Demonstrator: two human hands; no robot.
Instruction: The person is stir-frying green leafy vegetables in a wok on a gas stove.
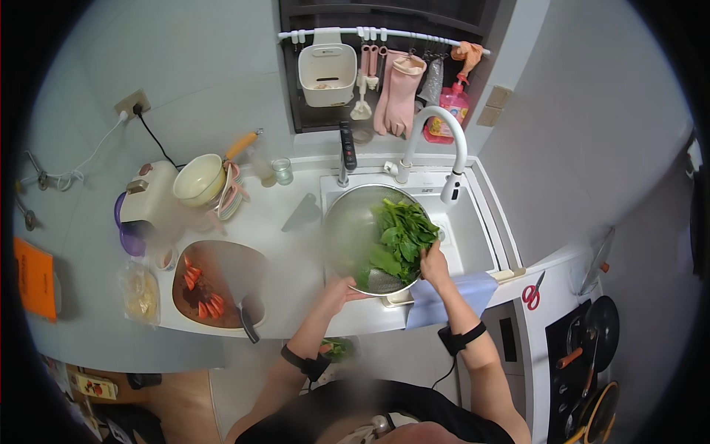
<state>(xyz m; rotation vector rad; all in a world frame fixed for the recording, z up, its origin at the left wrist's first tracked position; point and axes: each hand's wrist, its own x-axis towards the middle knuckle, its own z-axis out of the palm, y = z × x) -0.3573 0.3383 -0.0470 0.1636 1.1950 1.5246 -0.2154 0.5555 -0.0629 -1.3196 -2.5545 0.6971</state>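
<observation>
A wide stainless steel colander [345, 230] is held over the left part of the white sink [471, 238]. Green leafy vegetables [404, 233] fill its right side. My left hand [337, 294] grips the near-left rim, thumb on top. At the right rim is my right hand [434, 262], its fingers closed on the edge beside the leaves. The colander's underside is hidden, and a blurred patch veils its left half. Behind it rises the white gooseneck faucet [461, 139], with the spray head hanging over the basin.
Tomato wedges [208, 305] and a knife [248, 322] lie on a brown cutting board [186, 277] at left. A blue cloth [455, 299] drapes over the sink's front edge. Red scissors [531, 297] rest at right, near a dark wok [603, 333] by the stove. Bowls [199, 180] stand back left.
</observation>
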